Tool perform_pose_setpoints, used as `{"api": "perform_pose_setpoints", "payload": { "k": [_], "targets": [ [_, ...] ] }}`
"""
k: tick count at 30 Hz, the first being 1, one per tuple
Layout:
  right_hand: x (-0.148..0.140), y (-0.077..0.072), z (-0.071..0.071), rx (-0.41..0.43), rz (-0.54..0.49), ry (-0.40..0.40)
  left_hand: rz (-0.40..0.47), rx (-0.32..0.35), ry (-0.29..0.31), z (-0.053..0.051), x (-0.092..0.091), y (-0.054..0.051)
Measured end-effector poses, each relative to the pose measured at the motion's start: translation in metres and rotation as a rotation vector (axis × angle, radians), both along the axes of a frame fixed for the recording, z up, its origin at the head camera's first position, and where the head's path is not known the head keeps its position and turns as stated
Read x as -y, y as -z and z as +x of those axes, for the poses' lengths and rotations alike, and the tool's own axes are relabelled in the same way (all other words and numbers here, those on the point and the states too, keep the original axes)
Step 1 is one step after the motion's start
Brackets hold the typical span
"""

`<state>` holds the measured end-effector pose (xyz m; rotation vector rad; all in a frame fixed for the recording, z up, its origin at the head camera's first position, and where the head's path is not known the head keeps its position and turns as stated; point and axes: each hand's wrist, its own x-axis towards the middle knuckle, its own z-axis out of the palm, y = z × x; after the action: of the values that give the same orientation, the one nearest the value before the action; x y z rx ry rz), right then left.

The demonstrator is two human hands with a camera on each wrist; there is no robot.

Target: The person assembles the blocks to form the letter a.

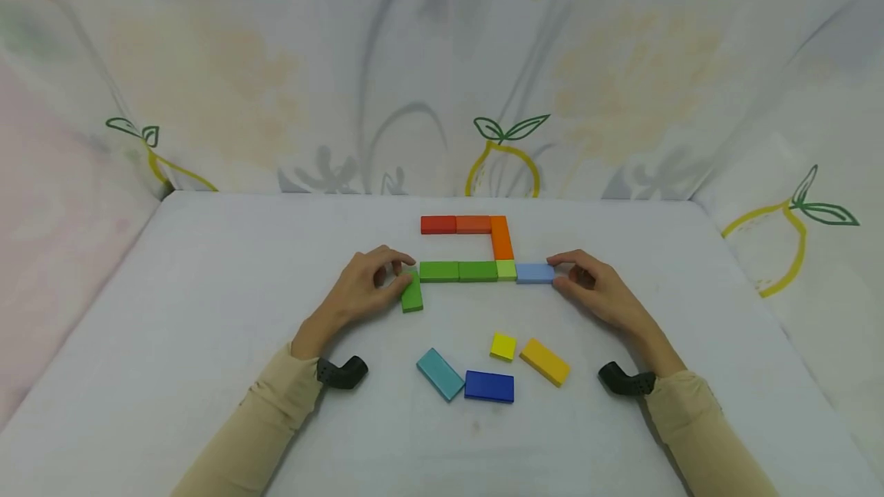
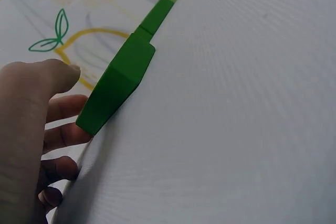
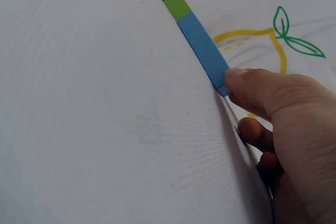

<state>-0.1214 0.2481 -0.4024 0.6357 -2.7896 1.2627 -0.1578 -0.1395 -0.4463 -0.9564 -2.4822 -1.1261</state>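
In the head view, a green block point(image 1: 412, 297) stands slanted at the left end of a row of green blocks point(image 1: 439, 272). My left hand point(image 1: 369, 282) is beside it; in the left wrist view my fingers point(image 2: 65, 136) touch its end, and the thumb point(image 2: 65, 77) stands off it. A light green square point(image 1: 506, 271) joins the row to a light blue block point(image 1: 535, 273). My right hand point(image 1: 597, 288) holds that block's right end, thumb point(image 3: 239, 77) on its edge in the right wrist view. The right index fingertip is partly hidden there.
Behind the row, red point(image 1: 438, 225) and orange-red point(image 1: 473, 225) blocks meet an upright orange one point(image 1: 501, 238). Nearer lie loose teal point(image 1: 440, 374), dark blue point(image 1: 489, 386), yellow point(image 1: 503, 347) and amber point(image 1: 545, 362) blocks. A patterned cloth point(image 1: 276, 75) hangs behind the white table point(image 1: 207, 290).
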Motion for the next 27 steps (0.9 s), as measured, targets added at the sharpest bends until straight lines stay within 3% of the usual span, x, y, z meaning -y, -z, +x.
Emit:
{"api": "perform_pose_setpoints", "payload": {
  "k": [7,11,19,21,27],
  "targets": [
    [0.0,-0.005,0.003,0.013,0.001,-0.011,-0.014,-0.038,0.044,-0.003,0.001,-0.005],
    [0.0,-0.005,0.0,-0.005,-0.027,-0.03,-0.012,-0.028,0.019,-0.003,0.001,-0.007],
    [-0.012,0.026,-0.012,0.004,-0.032,-0.041,-0.027,-0.033,-0.007,0.004,0.001,0.004],
    [-0.01,0.021,-0.009,-0.016,-0.034,-0.041,-0.03,-0.034,-0.014,0.003,-0.001,0.003],
    [-0.016,0.026,-0.014,-0.023,-0.025,-0.033,-0.056,-0.037,-0.025,0.0,-0.003,-0.004]
  ]
}}
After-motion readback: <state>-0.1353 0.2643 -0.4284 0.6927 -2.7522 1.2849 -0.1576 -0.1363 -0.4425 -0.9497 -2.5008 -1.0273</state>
